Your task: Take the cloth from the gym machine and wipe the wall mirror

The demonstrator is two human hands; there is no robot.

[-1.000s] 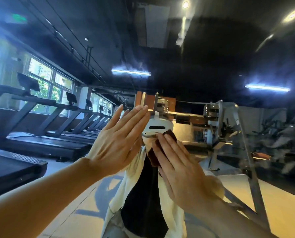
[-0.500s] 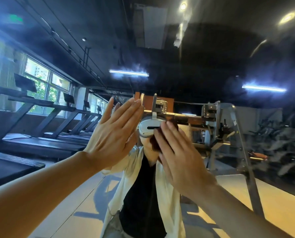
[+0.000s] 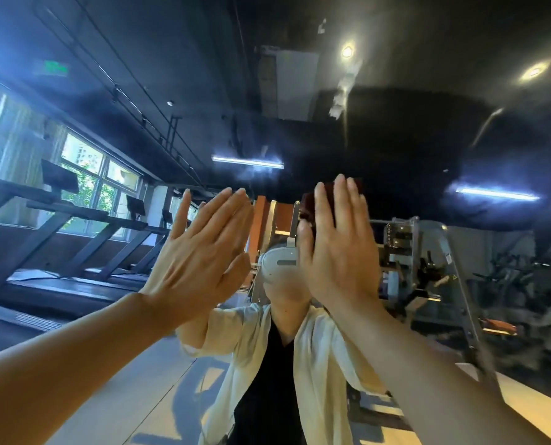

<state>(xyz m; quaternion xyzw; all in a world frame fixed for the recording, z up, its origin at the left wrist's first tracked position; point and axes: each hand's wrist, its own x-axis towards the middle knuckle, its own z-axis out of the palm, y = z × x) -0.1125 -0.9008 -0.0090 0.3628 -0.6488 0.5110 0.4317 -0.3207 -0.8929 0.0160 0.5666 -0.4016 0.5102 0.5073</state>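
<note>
Right hand: the right hand [image 3: 337, 248] was raised flat against the glass, fingers straight and together, pinning a small dark reddish-brown cloth [image 3: 307, 203] beneath the palm; it pressed rather than gripped.

Cloth, position: only its edges showed, a strip past the thumb side and a corner above the fingertips; the rest lay hidden between palm and glass. It was already off the machine and on the mirror.

Left hand: the left hand [image 3: 203, 255] was held up just beside the right, fingers straight and nearly closed together, carrying nothing. Whether it touched the glass could not be told.

Wall mirror: the large reflective wall mirror [image 3: 396, 130] filled the view, showing dark ceiling, strip lights and the person in a pale open shirt over a black top.

Cloth, handling (judged): light, soft and limp; it would likely bunch or slide out from under a flat palm unless pressure stayed even. Spread fingers over its middle seemed the best hold, with an edge pinched by the thumb when lifting it off the glass.

Mirror, handling (judged): hard, smooth and slippery, probably brittle; firm but moderate pressure was advisable.

Reflected surroundings: a row of black treadmills [image 3: 75, 245] stood beside the windows at left; a grey steel-framed gym machine [image 3: 435, 252] stood at right behind the right hand.

Stage (judged): wiping was under way.
</note>
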